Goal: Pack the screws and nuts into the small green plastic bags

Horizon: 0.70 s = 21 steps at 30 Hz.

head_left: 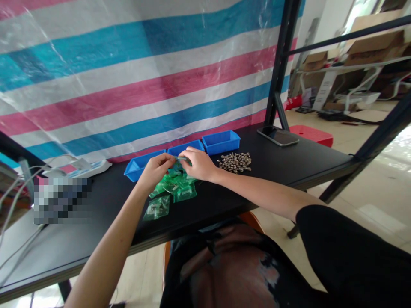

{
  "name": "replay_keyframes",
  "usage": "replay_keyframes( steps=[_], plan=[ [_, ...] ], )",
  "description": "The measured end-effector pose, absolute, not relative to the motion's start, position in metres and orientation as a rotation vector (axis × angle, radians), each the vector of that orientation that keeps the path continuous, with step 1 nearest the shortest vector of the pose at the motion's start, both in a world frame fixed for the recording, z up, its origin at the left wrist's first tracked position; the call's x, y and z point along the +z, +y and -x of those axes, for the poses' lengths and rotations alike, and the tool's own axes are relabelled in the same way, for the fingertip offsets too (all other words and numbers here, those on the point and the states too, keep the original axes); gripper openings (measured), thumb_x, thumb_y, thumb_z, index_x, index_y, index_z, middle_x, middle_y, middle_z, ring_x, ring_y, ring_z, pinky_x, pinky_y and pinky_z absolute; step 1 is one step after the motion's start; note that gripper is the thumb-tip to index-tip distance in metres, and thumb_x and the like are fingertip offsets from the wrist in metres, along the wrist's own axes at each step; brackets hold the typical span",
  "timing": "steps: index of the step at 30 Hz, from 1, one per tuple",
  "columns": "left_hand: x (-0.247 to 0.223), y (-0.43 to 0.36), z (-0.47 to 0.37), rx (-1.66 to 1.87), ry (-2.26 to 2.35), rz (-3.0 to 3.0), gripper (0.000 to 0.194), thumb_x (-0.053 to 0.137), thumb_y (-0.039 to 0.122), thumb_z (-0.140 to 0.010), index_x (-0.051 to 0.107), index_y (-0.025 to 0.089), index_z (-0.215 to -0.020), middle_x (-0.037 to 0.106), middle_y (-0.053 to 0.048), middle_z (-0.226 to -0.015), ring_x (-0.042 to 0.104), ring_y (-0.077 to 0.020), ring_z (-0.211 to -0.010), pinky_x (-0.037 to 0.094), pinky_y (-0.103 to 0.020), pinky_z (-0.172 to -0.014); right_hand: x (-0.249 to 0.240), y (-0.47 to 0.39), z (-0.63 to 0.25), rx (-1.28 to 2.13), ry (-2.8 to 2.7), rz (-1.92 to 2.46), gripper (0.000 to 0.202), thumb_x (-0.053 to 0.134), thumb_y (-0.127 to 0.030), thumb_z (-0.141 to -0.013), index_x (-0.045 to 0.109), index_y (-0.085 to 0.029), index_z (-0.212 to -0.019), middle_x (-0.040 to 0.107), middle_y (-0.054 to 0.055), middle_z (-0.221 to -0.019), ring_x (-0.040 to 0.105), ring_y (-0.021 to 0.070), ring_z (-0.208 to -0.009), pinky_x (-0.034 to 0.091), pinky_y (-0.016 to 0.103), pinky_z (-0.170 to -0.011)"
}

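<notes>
My left hand (pixel 156 169) and my right hand (pixel 199 164) meet over a heap of green plastic bags (pixel 184 192), both with fingers closed in a pinch. Between the fingertips stretches the pale edge of a small plastic bag (pixel 180 158); its lower part is mostly hidden by the hands and blends into the heap. One bag nearest the table's front edge (pixel 157 208) has small greyish pieces inside. To the right of my right hand lies a loose pile of small shiny metal pieces (pixel 236 162), too small to name.
Three blue bins, left (pixel 131 171), middle (pixel 192 145) and right (pixel 221 143), line the back of the black table (pixel 272 164). A phone (pixel 278 135) lies at right. A power strip (pixel 96 167) with cables sits at left. Striped sheeting (pixel 144 85) hangs behind; a red stool (pixel 313 134) stands beyond.
</notes>
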State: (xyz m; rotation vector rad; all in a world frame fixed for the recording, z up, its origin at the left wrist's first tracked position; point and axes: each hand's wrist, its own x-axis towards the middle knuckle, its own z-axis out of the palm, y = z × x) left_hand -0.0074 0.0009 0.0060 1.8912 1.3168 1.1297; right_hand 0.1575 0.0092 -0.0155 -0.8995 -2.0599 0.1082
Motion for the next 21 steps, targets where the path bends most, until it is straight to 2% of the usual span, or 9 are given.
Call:
replay_keyframes(
  steps=[7,13,21],
  plan=[
    [0.0068,-0.0009,0.0040,1.126,1.256,-1.842,0.019,0.059,0.033,-0.063,0.060,0.016,-0.072,0.058,0.000,-0.066,0.054,-0.0151,-0.066,0.042,-0.025,-0.059,-0.0162,0.0119,-0.1565,0.108,-1.999,0.890,0.007,0.047,-0.016,-0.081,0.054,-0.016,-0.082,0.055,0.004,-0.085,0.052,0.0160,-0.079,0.040,0.028,-0.070],
    [0.0091,-0.0023,0.0047,1.087,1.228,-1.889,0.017,0.057,0.028,-0.061,0.058,0.016,-0.072,0.055,0.001,-0.065,0.049,-0.0124,-0.062,0.038,-0.025,-0.060,-0.0177,0.0100,-0.1549,0.157,-1.982,0.885,0.004,0.046,-0.014,-0.080,0.049,-0.017,-0.080,0.052,0.004,-0.084,0.051,0.0163,-0.079,0.042,0.031,-0.073],
    [0.0054,0.0000,0.0062,1.038,1.153,-1.873,0.021,0.060,0.028,-0.062,0.056,0.016,-0.079,0.054,0.002,-0.067,0.047,-0.0107,-0.060,0.034,-0.023,-0.056,-0.0170,0.0120,-0.1549,0.207,-1.937,0.875,0.006,0.050,-0.011,-0.076,0.049,-0.017,-0.074,0.053,0.003,-0.079,0.052,0.0154,-0.076,0.041,0.028,-0.072]
  ],
)
